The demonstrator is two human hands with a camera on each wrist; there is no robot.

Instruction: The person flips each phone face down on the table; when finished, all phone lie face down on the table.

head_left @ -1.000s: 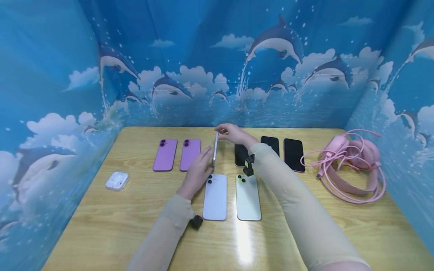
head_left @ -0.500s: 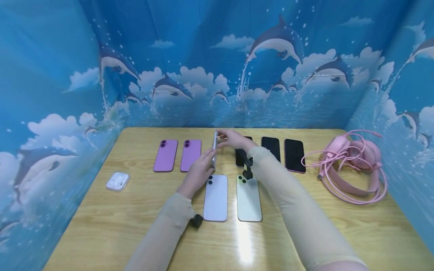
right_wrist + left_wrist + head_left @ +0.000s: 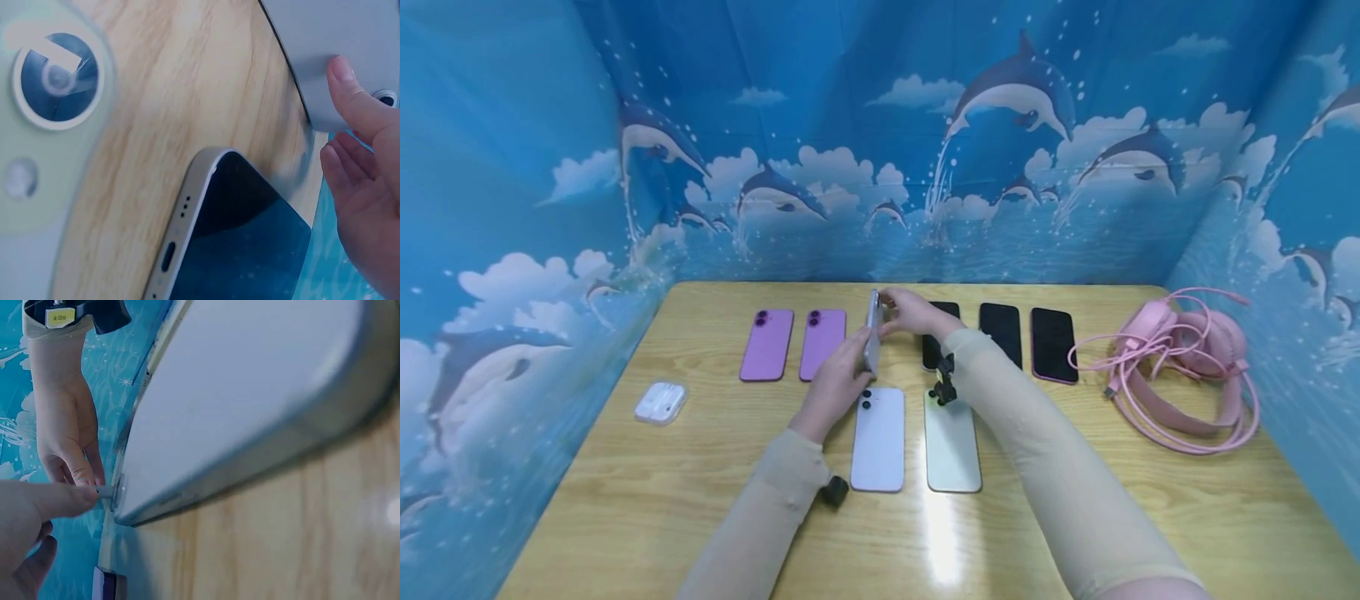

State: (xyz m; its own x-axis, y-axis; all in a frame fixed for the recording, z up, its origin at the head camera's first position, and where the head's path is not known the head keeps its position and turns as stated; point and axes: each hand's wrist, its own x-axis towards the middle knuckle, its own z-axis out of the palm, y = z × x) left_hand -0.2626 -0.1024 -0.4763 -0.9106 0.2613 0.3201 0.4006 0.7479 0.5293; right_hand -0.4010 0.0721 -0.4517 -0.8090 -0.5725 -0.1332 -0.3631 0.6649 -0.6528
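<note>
A pale phone (image 3: 873, 321) stands on edge between both hands near the back of the wooden table. My left hand (image 3: 835, 379) grips it at its near left side; the left thumb (image 3: 72, 499) is at its edge in the left wrist view. From the far right, my right hand (image 3: 912, 312) holds it with the thumb (image 3: 350, 94) on the back, beside a camera lens. Just nearer lies a lavender phone (image 3: 878, 442), back up, with a pale green phone (image 3: 952, 446) to its right, partly under the right wrist.
Two purple phones (image 3: 767, 346) lie back up at the left. Three dark-screened phones (image 3: 1054, 346) line the back right. Pink headphones (image 3: 1195, 350) with a coiled cable sit at the right edge, and cased white earphones (image 3: 661, 402) lie far left. A dolphin-print curtain (image 3: 880, 167) surrounds the table.
The held phone has turned and tilted slightly, so more of its face shows. My right hand has come down a little, and the left fingers have shifted along the phone's side.
</note>
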